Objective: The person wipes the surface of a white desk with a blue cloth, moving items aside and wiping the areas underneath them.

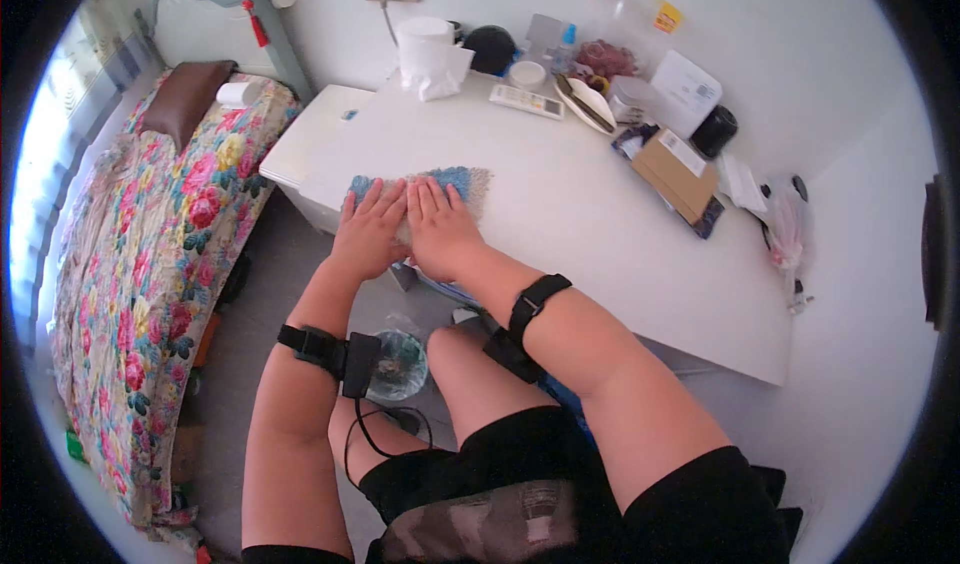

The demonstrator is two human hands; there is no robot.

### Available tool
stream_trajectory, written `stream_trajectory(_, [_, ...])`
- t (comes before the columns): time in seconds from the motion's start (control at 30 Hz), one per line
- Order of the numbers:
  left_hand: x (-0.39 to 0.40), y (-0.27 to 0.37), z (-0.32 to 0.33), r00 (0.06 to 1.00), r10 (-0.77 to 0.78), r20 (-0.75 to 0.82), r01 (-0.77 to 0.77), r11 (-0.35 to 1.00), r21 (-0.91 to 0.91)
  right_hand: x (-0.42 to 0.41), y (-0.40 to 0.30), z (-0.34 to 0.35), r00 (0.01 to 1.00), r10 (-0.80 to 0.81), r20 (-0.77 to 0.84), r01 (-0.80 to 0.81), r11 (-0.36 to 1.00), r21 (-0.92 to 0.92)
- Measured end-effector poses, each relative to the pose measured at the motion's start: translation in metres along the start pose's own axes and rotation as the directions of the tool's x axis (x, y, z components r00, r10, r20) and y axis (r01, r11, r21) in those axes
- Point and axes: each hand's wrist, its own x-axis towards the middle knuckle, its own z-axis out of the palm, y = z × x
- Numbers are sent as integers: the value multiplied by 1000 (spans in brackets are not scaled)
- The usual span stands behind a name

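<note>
A small blue and beige textured cloth (454, 179) lies on the white table (570, 211) near its left front edge. Side by side, my left hand (371, 230) and my right hand (444, 226) rest palm-down on it, fingers pointing away from me. The fingers are extended and slightly spread, not curled around anything. Blue areas show beyond my fingertips, and a beige margin is visible to the right. My palms hide the middle of the cloth and most of its near edge. Each forearm wears a black strap with a small box.
Along the back stand a tissue roll (426, 46), a white remote control (526, 102) and a white dish (585, 104). A cardboard box (675, 176) lies to the right. Below the table edge is a lined waste bin (396, 366). A floral-covered bed (187, 211) stands left.
</note>
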Motion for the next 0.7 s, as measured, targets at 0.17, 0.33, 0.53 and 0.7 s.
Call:
stream_trajectory(0.17, [7, -54, -10, 992, -93, 81, 88, 994, 66, 57, -28, 17, 996, -15, -88, 19, 999, 46])
stream_trajectory(0.33, [9, -90, -19, 966, -207, 154, 202, 978, 44, 102, -54, 25, 994, -12, -112, 16, 999, 33])
stream_trajectory(0.53, [10, -115, -10, 974, -199, 111, 177, 967, 182, 120, -68, 20, 997, -13, -78, 11, 1000, -27])
stream_trajectory(0.7, [4, -91, -9, 988, -120, 100, 90, 960, 264, 98, -52, 22, 996, -57, -71, 61, 997, 53])
